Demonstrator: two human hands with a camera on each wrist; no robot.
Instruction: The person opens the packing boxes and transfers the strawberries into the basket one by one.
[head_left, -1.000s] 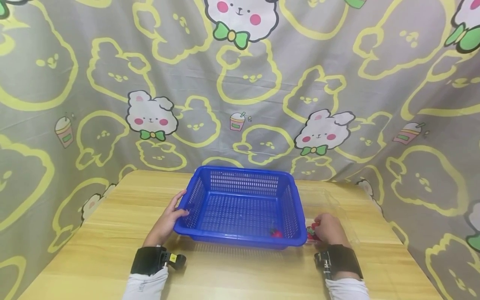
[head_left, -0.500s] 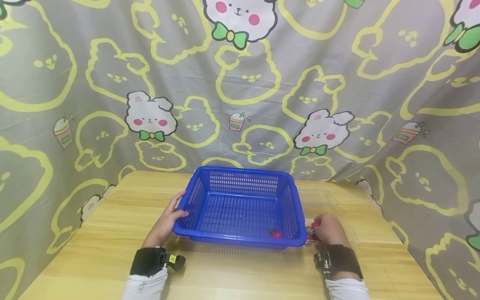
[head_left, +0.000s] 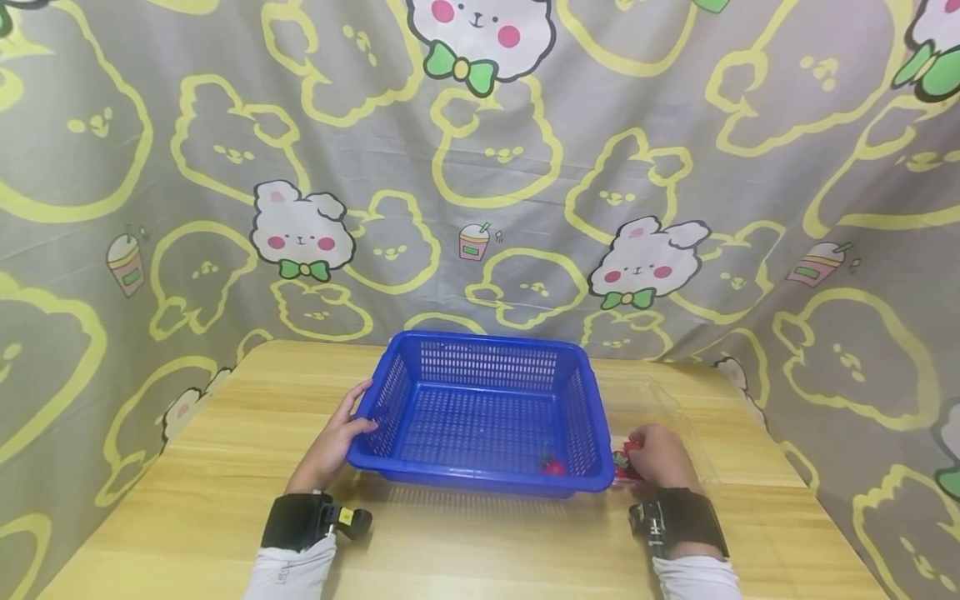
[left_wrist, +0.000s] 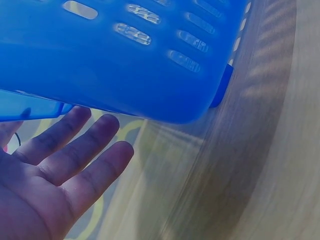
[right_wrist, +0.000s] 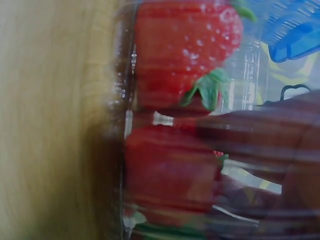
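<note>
A blue plastic basket (head_left: 480, 421) stands at the middle of the table, a single strawberry (head_left: 553, 467) lying in its near right corner. At its left rim is my left hand (head_left: 330, 446), thumb over the edge; the left wrist view shows straight, spread fingers (left_wrist: 100, 175) beside the basket wall. Right of the basket, my right hand (head_left: 660, 457) reaches into a clear plastic box (head_left: 686, 417) and pinches a strawberry (right_wrist: 170, 172). Another strawberry (right_wrist: 187, 45) with green leaves sits beside it in the box. The right fingers are blurred and partly cut off in the right wrist view.
The wooden table (head_left: 465, 550) runs under everything. A grey patterned curtain (head_left: 525, 167) hangs behind it and along both sides. Black straps (head_left: 300, 521) with small cameras are worn on both wrists.
My right hand makes only small movements among the strawberries in the clear box. The left hand, basket and strawberry inside it stay in place.
</note>
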